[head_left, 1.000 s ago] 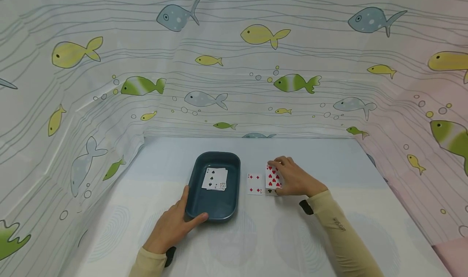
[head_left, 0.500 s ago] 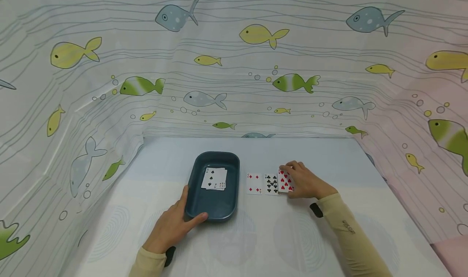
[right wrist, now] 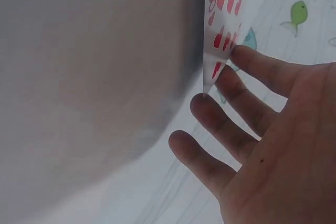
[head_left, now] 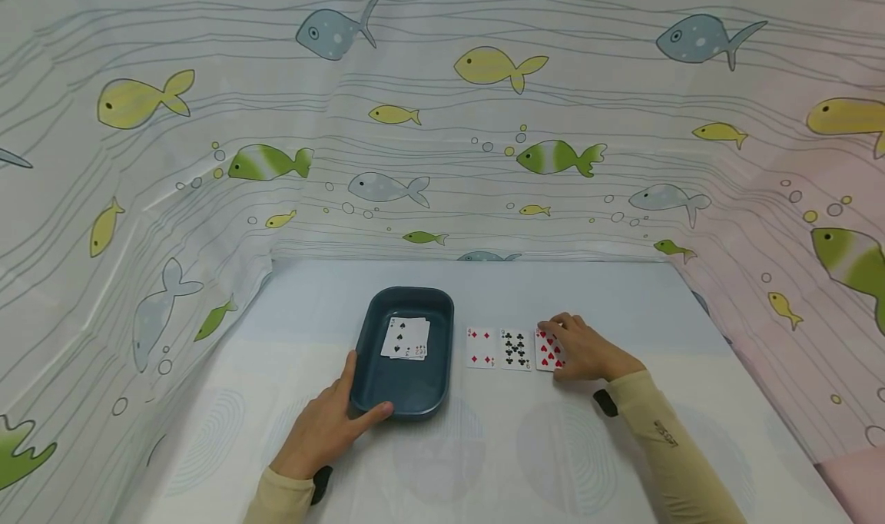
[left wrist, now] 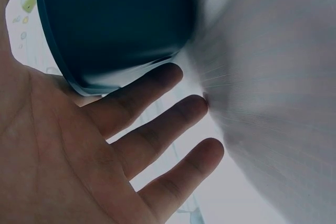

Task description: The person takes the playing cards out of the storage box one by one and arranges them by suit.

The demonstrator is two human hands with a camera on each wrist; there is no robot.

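Note:
My right hand [head_left: 588,353] holds the eight of hearts [right wrist: 218,30] by its edges, thumb at the near side and fingertips at the far side. It lies at or just above the table, right of a clubs card [head_left: 515,349] and the four of diamonds [head_left: 481,348]. These two lie face up side by side. At the near left corner of a dark blue tray [head_left: 415,410], my left hand [head_left: 325,424] rests with its fingers mostly straight against the wall and its thumb at the near rim. A small pile of playing cards [head_left: 405,338], a spade on top, lies inside.
The pale table [head_left: 498,447] has faint circle patterns. A fish-print curtain [head_left: 442,155] rises behind it and along both sides.
My right hand has slid the eight of hearts rightward off the clubs card, which now shows whole, and brought it beside that card. The left hand and tray have stayed put.

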